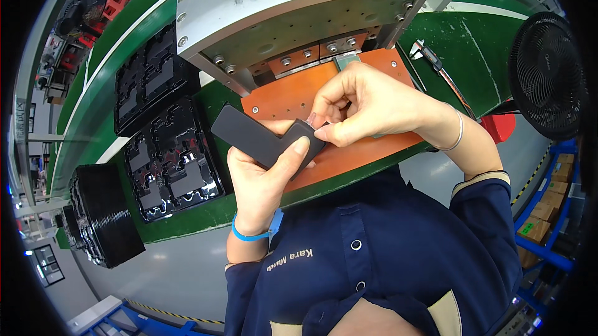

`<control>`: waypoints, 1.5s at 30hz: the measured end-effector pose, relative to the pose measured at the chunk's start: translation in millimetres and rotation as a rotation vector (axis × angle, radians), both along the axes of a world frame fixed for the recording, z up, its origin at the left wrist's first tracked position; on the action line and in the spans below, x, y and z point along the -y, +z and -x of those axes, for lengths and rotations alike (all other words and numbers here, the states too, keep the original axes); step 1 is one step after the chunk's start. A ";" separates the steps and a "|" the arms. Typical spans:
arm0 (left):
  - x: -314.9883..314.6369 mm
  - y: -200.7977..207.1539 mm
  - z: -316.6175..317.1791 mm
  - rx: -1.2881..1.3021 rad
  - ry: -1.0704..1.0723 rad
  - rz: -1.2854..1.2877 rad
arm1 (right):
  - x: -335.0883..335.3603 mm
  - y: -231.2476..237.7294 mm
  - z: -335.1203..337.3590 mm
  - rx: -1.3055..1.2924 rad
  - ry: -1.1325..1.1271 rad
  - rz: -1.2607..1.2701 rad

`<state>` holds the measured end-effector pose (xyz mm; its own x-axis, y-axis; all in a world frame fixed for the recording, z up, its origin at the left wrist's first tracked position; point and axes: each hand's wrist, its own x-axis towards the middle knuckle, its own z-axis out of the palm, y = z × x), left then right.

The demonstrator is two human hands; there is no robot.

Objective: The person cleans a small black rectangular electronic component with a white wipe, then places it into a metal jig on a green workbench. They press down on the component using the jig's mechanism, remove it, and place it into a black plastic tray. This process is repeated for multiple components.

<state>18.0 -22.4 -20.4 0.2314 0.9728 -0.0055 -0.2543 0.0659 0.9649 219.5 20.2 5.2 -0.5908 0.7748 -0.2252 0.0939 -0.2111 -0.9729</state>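
Observation:
My left hand (258,183) grips a flat, dark grey L-shaped piece (248,135), with the thumb lying across its short leg. The long leg points up and to the left. At the piece's right corner, my right hand (374,102) is closed in a pinch, thumb against fingertips. Whatever is between those fingertips is too small or hidden to name. Both hands are above an orange plate (277,100) at the foot of a metal press-like fixture (299,21). Behind the right hand, part of a pale green piece (346,61) shows under the fixture.
Black moulded trays (171,165) with grey pieces lie on the green bench to the left, beside a stack of trays (152,80). A black wrapped bundle (106,214) sits at the bench's left end. On the right are a caliper (430,59) and a black fan (548,74).

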 end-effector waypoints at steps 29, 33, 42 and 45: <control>0.9 -1.1 -1.5 0.010 0.016 -0.017 | -2.8 -1.4 -3.3 -0.094 0.024 -0.024; 0.6 0.0 -1.3 0.005 0.010 -0.020 | -3.5 -6.0 -1.7 -0.073 0.007 -0.068; 1.4 -0.8 -1.3 0.017 0.020 -0.012 | -6.6 -10.1 -3.9 -0.100 0.024 0.013; 1.4 -0.9 -2.1 0.023 0.026 -0.024 | -6.4 -11.3 -5.5 -0.079 0.058 0.019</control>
